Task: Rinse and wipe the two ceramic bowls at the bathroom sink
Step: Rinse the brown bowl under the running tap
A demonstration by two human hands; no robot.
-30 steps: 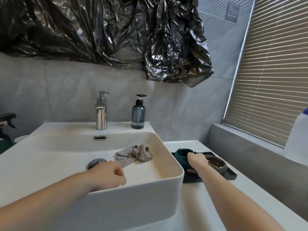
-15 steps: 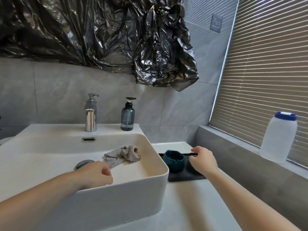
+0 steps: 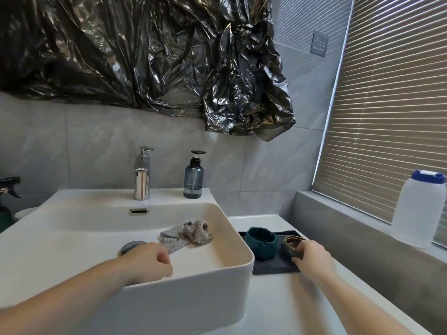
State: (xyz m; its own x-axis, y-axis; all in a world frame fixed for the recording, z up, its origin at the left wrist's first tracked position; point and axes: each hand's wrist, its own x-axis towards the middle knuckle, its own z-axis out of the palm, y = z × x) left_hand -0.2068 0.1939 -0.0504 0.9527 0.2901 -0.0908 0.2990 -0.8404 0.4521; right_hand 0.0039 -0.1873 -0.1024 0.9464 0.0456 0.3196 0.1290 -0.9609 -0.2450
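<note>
Two bowls (image 3: 260,242) (teal, gold-rimmed brown) on tray (image 3: 271,266)

L hand (image 3: 150,261) fisted, R hand (image 3: 313,258) gripping

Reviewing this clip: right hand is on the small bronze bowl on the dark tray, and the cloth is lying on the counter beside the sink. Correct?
Not quite. The head view shows the cloth lying inside the sink, not on the counter. The right hand is indeed on the small bronze bowl on the dark tray.

My right hand (image 3: 314,259) gripping the brown bowl (image 3: 291,245) on the dark tray (image 3: 273,265), teal bowl (image 3: 260,241) sitting just beside it, my left hand (image 3: 147,261) resting curled inside the white sink (image 3: 217,281), fingers near the patterned cloth (image 3: 188,234).
</note>
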